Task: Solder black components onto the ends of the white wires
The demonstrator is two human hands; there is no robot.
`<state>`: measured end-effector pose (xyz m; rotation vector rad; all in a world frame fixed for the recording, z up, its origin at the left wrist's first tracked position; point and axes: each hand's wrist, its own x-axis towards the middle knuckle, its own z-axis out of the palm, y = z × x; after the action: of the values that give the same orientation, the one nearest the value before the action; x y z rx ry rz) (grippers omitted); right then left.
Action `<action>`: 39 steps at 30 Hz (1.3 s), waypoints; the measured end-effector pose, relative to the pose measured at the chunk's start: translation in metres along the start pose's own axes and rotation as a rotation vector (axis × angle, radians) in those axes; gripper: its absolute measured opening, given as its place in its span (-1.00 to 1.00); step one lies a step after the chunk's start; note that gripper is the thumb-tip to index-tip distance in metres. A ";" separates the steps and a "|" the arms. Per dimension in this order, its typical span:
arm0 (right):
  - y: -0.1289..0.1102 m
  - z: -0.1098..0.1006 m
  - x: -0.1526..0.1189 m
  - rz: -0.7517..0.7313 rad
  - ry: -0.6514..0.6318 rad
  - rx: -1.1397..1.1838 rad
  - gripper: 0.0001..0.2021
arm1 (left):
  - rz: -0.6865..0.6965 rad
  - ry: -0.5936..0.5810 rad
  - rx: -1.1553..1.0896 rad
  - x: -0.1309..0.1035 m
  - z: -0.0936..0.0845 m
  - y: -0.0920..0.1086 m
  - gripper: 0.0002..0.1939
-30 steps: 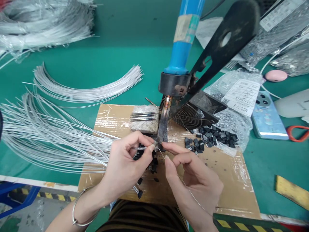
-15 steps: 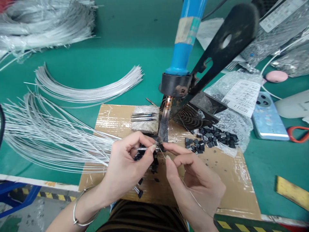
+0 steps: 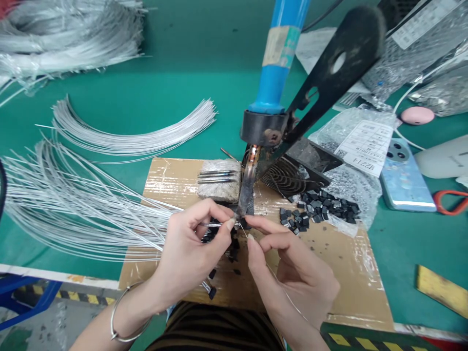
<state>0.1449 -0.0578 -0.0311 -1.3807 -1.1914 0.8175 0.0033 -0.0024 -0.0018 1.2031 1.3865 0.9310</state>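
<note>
My left hand is closed in a pinch on a thin pale wire, its end held just under the soldering iron's tip. My right hand pinches a strand of solder wire that runs back across the palm; its front end reaches up to the same spot. The right index finger stretches to a small black piece beneath the tip. Fingers and tip partly hide the joint. The blue-handled soldering iron points downward in a black metal stand.
Loose pale wires spread at left, with a curved bundle behind. Small black connectors are heaped at right on the cardboard. A worn block, a fan, a phone and red-handled scissors lie around.
My right thumb and the solder wire have shifted slightly left, closer to the iron's tip. My left hand stays nearly in place, and the whole view has drifted a little.
</note>
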 end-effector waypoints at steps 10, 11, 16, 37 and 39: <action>0.005 0.000 0.002 -0.056 -0.013 -0.001 -0.81 | 0.006 0.002 0.018 0.002 -0.001 -0.002 -0.89; 0.006 0.000 0.002 -0.057 -0.013 -0.002 -0.81 | 0.006 0.003 0.015 0.002 -0.001 -0.003 -0.89; 0.005 0.002 0.001 -0.027 0.011 0.012 -0.81 | 0.005 -0.002 0.016 0.002 0.000 -0.003 -0.88; 0.007 0.001 0.001 -0.088 0.013 -0.023 -0.83 | 0.032 -0.007 -0.005 0.001 0.000 -0.002 -0.89; 0.007 0.001 0.000 -0.088 0.004 -0.028 -0.82 | 0.027 -0.001 0.001 0.001 0.000 -0.002 -0.88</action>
<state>0.1458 -0.0566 -0.0377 -1.3420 -1.2554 0.7383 0.0032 -0.0015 -0.0041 1.2250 1.3728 0.9481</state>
